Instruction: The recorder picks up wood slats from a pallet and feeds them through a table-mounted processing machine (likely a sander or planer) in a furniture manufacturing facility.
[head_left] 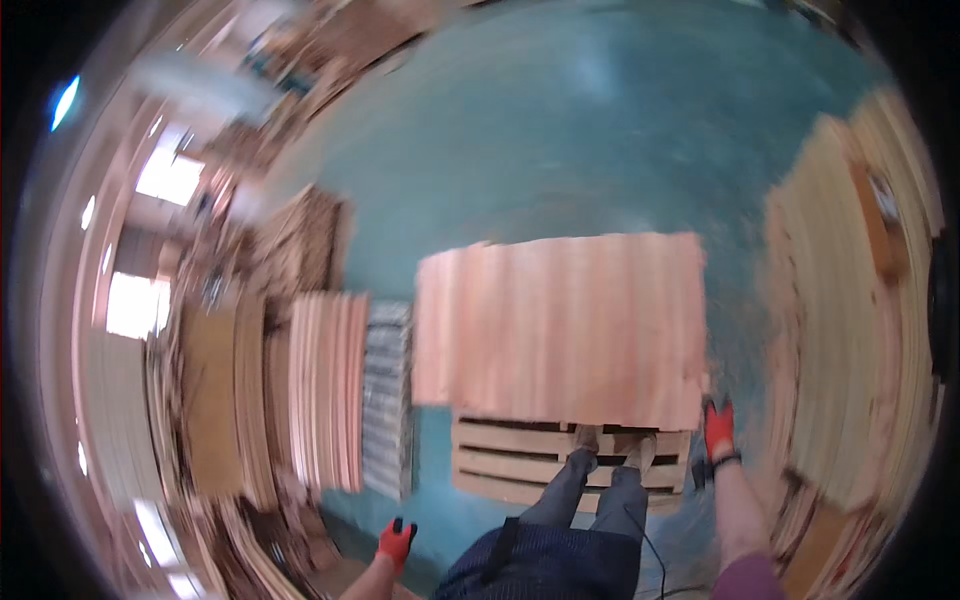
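One broad teal floor [600, 130] carries everything here, with tall piles of thin wood sheets lining its right edge [850, 330] and more leaning stacks [325, 385] crowded along its left edge. Next in size, a large pale-pink veneer sheet [560, 325] lies flat over a wooden pallet [520, 465], covering all but the pallet's near slats, which show below the sheet's near edge. The person stands on those near slats, both shoes [612, 445] just at the sheet's edge. The right hand [718, 430], in an orange glove, is at the sheet's near right corner and seems to pinch it, though blur keeps the grip unclear. The left hand [396, 542], also orange-gloved, hangs loosely curled and empty, well apart from the sheet, low by the pallet's left side.
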